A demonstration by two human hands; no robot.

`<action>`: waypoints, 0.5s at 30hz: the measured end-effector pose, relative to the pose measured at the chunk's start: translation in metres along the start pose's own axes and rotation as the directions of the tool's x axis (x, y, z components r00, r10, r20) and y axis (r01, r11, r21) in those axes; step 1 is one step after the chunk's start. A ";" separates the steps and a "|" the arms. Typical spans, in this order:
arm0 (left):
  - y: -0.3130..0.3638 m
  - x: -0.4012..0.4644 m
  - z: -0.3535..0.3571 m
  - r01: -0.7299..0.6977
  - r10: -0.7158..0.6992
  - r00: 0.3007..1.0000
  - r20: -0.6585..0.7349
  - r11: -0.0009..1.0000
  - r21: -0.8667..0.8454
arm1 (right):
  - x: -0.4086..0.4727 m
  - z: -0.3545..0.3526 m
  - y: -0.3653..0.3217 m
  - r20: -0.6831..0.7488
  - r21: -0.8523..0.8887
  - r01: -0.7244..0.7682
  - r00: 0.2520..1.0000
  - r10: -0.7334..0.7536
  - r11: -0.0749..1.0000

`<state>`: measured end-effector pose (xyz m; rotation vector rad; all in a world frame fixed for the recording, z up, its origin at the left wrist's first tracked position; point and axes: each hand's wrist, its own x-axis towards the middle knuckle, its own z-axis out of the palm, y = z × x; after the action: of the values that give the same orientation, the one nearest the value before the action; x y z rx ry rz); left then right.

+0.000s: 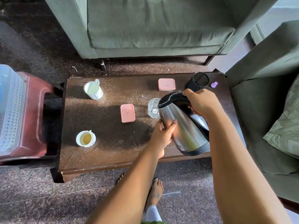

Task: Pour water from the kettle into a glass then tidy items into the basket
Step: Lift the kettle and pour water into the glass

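**Kettle tipped over the glass**

Kettle (181, 122) of shiny steel with a black lid leans toward 10 o'clock, with its top end right over the rim of the glass (153, 107). The right hand (200, 101) is curled tight around the black handle. The left hand (163, 133) holds the steel side from below, with the thumb lying on the metal. The glass is clear and stands on the brown surface (113, 143), near the middle. Some water sits in the bottom of it.

One pink box (127, 113) lies at 9 o'clock from the glass, a little way off. Another pink box (166, 84) lies at 1 o'clock from the glass, near the far edge. A black mesh cup (198, 81) stands beside that box, at 3 o'clock from it. A small purple thing (214, 84) sits just past the mesh cup.

A white mug (93, 90) stands at the far left of the surface. A small white cup (85, 138) with yellow liquid stands at the near left.

The white basket (12, 109) rests on a red stool (34, 117), at 9 o'clock from the surface.
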<state>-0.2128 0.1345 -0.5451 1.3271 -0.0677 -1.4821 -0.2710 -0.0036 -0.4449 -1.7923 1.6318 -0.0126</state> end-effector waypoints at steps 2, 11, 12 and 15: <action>0.001 0.000 0.001 -0.002 0.002 1.000 -0.007 1.000 -0.013 | -0.001 -0.001 0.000 -0.001 -0.002 0.003 1.000 -0.003 1.000; 0.001 0.000 0.004 -0.005 0.004 1.000 -0.016 0.999 -0.041 | -0.003 -0.004 0.000 -0.007 -0.019 0.018 1.000 -0.018 1.000; 0.000 0.000 0.005 -0.003 0.002 1.000 -0.014 0.999 -0.042 | -0.003 -0.004 0.000 -0.009 -0.022 0.021 1.000 -0.022 1.000; 0.001 -0.001 0.006 -0.006 0.005 1.000 -0.006 0.999 -0.049 | -0.003 -0.004 -0.001 -0.012 -0.022 0.020 1.000 -0.020 1.000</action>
<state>-0.2160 0.1313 -0.5416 1.2912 -0.0310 -1.4661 -0.2731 -0.0034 -0.4401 -1.8282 1.6286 -0.0153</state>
